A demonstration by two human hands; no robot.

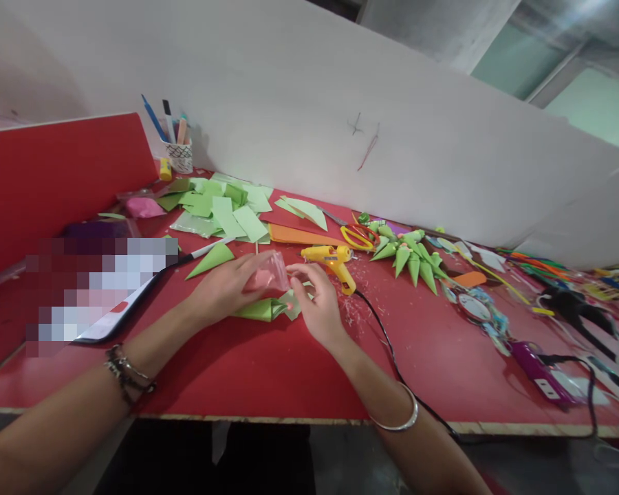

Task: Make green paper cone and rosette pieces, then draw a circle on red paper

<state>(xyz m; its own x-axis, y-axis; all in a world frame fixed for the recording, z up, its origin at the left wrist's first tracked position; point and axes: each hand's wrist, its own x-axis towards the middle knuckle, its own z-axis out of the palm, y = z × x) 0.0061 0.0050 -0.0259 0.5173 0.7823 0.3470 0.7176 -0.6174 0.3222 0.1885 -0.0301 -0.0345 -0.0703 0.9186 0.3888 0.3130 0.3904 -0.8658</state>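
Note:
My left hand [227,285] is closed round a small clear bag with pink contents [268,275], held above the red table [247,381]. Close to the bag's right edge, my right hand [317,302] has its fingers curled and fingertips near together; anything between them is too small to make out. Folded green paper [258,311] lies under the bag, partly hidden by both hands. A green paper cone [212,259] rests beyond my left hand. The yellow glue gun [335,260] lies just beyond my right hand.
Green paper pieces [227,213] are piled at the back, near a pen cup [179,157]. Scissors [358,236] and a cluster of green cones [410,254] lie right of them. A tablet-like device [118,313] is at left, a purple power strip [541,375] at right.

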